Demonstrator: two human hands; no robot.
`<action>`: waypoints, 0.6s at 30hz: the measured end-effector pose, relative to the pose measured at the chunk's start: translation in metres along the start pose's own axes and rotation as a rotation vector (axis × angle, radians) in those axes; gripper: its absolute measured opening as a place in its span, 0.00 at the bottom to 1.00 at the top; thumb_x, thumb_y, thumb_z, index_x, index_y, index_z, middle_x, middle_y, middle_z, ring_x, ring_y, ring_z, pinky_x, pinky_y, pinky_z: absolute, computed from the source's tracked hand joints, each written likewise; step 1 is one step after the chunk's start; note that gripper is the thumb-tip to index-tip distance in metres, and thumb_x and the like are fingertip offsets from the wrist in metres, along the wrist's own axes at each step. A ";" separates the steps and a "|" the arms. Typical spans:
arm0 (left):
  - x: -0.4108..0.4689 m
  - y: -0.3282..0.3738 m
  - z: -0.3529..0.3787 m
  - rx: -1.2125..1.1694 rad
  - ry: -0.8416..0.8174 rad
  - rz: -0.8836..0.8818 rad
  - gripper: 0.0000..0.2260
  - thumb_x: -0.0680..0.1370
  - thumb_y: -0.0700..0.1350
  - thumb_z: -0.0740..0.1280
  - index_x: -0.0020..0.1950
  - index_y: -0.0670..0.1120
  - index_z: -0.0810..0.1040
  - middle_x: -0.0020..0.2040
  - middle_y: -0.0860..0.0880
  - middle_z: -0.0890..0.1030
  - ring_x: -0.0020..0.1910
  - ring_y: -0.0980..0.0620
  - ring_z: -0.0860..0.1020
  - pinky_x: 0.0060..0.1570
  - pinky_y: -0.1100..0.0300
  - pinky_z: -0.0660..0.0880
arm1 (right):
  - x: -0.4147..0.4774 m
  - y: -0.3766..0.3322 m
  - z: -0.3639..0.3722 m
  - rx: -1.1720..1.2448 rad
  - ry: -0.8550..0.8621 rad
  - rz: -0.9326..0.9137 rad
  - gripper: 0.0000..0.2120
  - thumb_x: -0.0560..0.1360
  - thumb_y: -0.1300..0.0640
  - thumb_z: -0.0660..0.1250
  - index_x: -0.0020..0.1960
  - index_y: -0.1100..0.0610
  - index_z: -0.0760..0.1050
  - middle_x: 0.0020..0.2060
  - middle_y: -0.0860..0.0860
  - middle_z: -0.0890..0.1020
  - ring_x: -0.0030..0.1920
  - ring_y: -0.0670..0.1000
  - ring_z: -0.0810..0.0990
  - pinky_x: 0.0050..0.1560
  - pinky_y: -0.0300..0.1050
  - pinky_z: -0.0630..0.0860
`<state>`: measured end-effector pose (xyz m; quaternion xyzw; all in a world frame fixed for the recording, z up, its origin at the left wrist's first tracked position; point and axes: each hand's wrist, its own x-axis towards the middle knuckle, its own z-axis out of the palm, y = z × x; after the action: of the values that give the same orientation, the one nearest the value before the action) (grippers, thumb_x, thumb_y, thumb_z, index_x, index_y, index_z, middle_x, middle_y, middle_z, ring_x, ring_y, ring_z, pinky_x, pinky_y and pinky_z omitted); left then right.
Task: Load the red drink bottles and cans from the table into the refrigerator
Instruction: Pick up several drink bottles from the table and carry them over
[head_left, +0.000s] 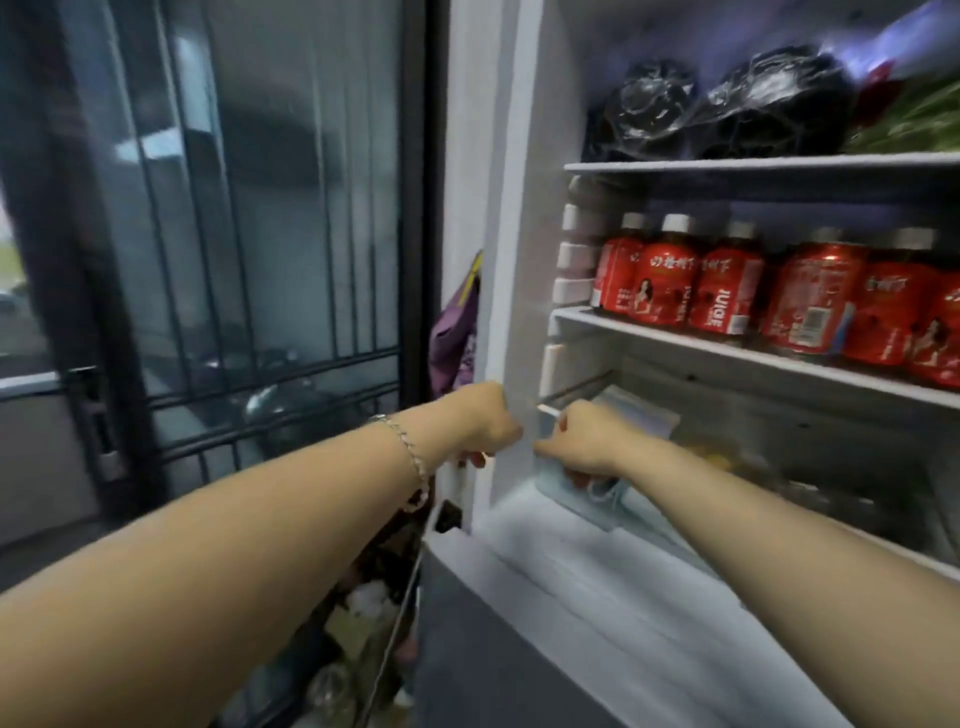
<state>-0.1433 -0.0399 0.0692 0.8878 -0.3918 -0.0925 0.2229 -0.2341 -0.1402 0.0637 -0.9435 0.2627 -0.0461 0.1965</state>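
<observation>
The refrigerator (511, 260) stands open in front of me. Several red drink bottles (667, 280) with pale caps stand in a row on its middle shelf (675, 339), and red cans (815, 299) stand to their right. My left hand (485, 421) is curled around the refrigerator's left front edge, with a bracelet on the wrist. My right hand (576, 441) reaches in below the shelf and grips the left corner of a clear drawer (597, 506). Neither hand holds a bottle or can. The table is out of view.
Two dark plastic-wrapped bundles (654, 104) and green vegetables (914, 122) fill the top shelf. A purple bag (457, 332) hangs left of the refrigerator. A barred window (260, 208) takes up the left side. Cluttered items (363, 623) lie on the floor below.
</observation>
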 end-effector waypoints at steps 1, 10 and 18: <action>-0.020 -0.023 -0.004 0.014 0.025 -0.071 0.13 0.76 0.44 0.62 0.32 0.42 0.70 0.28 0.46 0.75 0.24 0.50 0.76 0.23 0.62 0.73 | -0.005 -0.021 0.017 -0.025 -0.060 -0.048 0.16 0.75 0.54 0.62 0.30 0.56 0.67 0.22 0.49 0.77 0.23 0.49 0.77 0.25 0.36 0.70; -0.266 -0.208 -0.033 0.055 0.272 -0.645 0.09 0.74 0.48 0.62 0.36 0.47 0.70 0.32 0.49 0.76 0.32 0.50 0.78 0.33 0.59 0.74 | -0.121 -0.226 0.147 -0.402 -0.337 -0.656 0.14 0.77 0.46 0.61 0.47 0.57 0.75 0.39 0.52 0.80 0.44 0.54 0.81 0.45 0.46 0.76; -0.542 -0.282 -0.023 0.050 0.466 -1.153 0.08 0.76 0.48 0.61 0.49 0.45 0.74 0.42 0.47 0.79 0.42 0.48 0.79 0.41 0.57 0.76 | -0.297 -0.375 0.261 -0.427 -0.468 -1.161 0.12 0.75 0.51 0.61 0.47 0.59 0.77 0.39 0.52 0.81 0.43 0.54 0.79 0.41 0.43 0.73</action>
<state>-0.3168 0.5341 -0.0480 0.9584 0.2074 0.0073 0.1961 -0.2603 0.3970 -0.0233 -0.9353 -0.3347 0.1147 0.0003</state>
